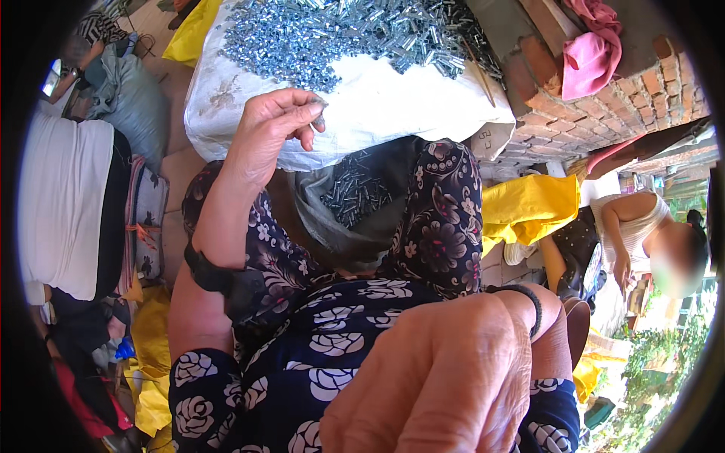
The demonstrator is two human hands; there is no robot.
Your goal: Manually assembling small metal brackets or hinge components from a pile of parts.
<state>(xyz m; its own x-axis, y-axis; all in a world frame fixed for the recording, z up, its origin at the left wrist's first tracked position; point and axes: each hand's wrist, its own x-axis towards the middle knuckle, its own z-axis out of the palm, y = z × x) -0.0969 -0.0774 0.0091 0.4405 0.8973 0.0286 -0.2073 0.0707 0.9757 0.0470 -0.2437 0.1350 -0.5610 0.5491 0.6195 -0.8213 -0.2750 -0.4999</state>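
Here, the left hand [273, 124] is raised on the left of the scene, its fingertips pinched together on a small grey metal piece [320, 119] that is only partly seen; it appears to be one of the small parts from the heap beyond, though this cannot be told for certain. A black band [204, 273] is worn at the left wrist. The right hand [442, 377] is held very near the camera at the lower right, blurred and seen from its back; the fingers are curled downward, and whether anything is grasped in them cannot be told. A black bracelet [529, 298] is seen at that wrist.

Far from the viewer, a heap of small shiny metal parts [347, 34] is spread on a white sack [393, 113], just beyond the left hand. Between the knees, which are covered by dark floral cloth [442, 219], a dark grey bag [340, 226] is held open, and more of the same parts [355, 192] are lying inside it. A brick wall [604, 106] with a pink cloth [593, 53] draped on it stands at the far right. Yellow fabric [529, 208] is seen to the right of the knee, and another person [634, 234] is seated beyond it at the right edge.
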